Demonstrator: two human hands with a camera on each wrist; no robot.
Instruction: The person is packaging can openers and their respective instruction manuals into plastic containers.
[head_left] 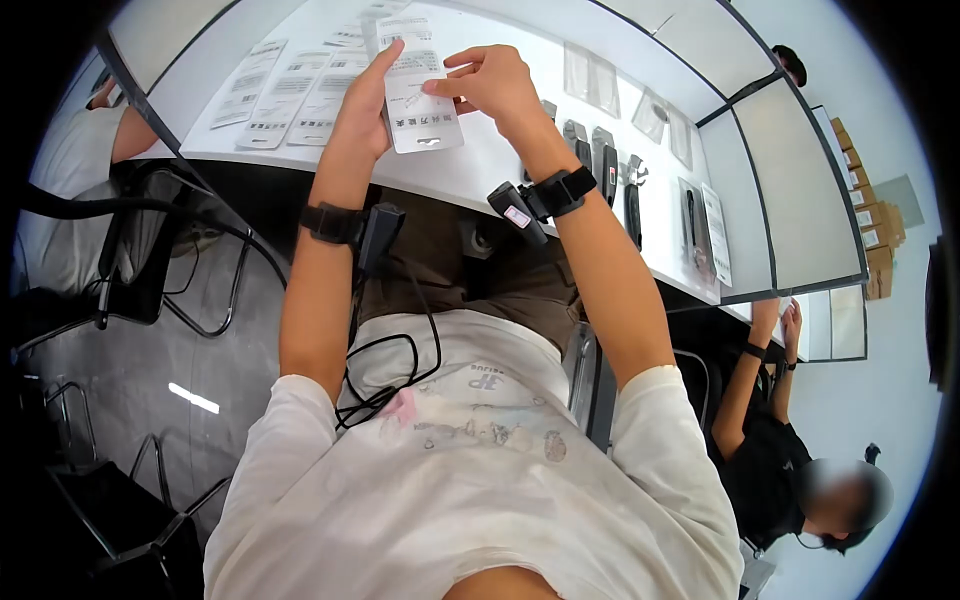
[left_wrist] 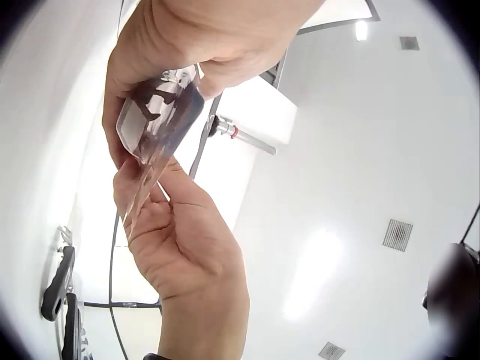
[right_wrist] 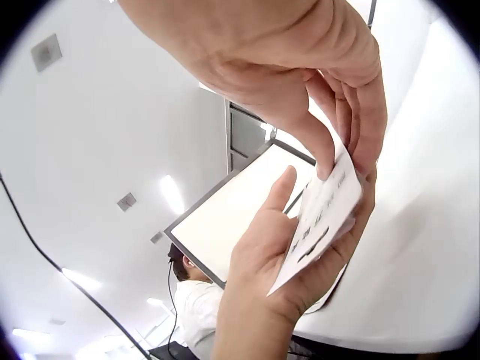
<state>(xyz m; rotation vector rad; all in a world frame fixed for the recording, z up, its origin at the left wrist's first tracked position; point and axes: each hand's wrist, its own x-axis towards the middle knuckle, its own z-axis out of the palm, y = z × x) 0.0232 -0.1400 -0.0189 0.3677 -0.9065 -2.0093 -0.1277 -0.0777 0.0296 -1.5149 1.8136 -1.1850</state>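
Over the front of the table, both hands hold a blister pack (head_left: 424,115) with a white printed card and a hang hole at its near end. Its clear plastic side (left_wrist: 150,120) shows in the left wrist view, with something dark inside. My left hand (head_left: 362,115) grips the pack's left side, thumb along the edge and fingers behind. From the right, my right hand (head_left: 497,85) pinches the opposite edge, its thumb on the printed face. In the right wrist view the card (right_wrist: 322,214) lies tilted across the left palm.
Several printed cards (head_left: 300,85) lie on the left of the white table. At right are several black-handled tools (head_left: 607,165), clear plastic shells (head_left: 590,78) and a packaged tool (head_left: 695,225) near the front edge. Partition panels (head_left: 810,190) enclose the table. People sit on both sides.
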